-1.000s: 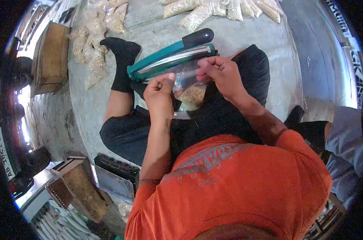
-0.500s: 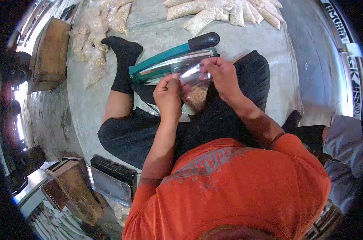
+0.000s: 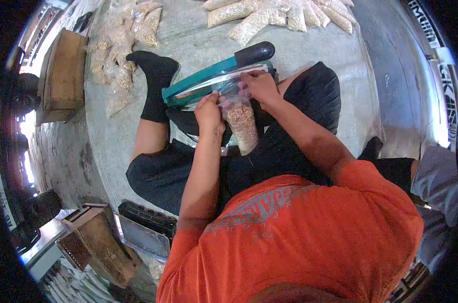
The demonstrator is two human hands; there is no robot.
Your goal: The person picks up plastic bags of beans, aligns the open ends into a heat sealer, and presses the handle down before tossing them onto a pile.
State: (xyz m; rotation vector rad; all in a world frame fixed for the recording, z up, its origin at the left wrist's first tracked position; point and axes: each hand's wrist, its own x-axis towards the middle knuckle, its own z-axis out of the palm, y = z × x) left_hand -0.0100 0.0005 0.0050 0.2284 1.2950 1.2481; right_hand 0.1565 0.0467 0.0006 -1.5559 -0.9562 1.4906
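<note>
A clear plastic bag (image 3: 242,126), its lower part filled with pale, crumbly pieces, hangs between my two hands. My left hand (image 3: 209,112) pinches the left side of its open end. On the right side, my right hand (image 3: 261,87) grips the same end, close to the teal impulse sealer (image 3: 204,80). The bag's top edge reaches the sealer's jaw, though whether it lies inside cannot be made out. The sealer's arm, with a black handle (image 3: 255,53), is raised above its base. It rests across my lap and lower leg.
Filled bags (image 3: 269,17) lie in a row at the far side of the pale mat (image 3: 198,40). More bags (image 3: 120,55) are heaped at the left, near a wooden box (image 3: 63,76). A black-framed device (image 3: 143,230) stands at lower left; another person's leg (image 3: 390,174) is at right.
Both hands have moved the bag's top up and left towards the sealer. The bag now hangs straighter, with its filling more in view.
</note>
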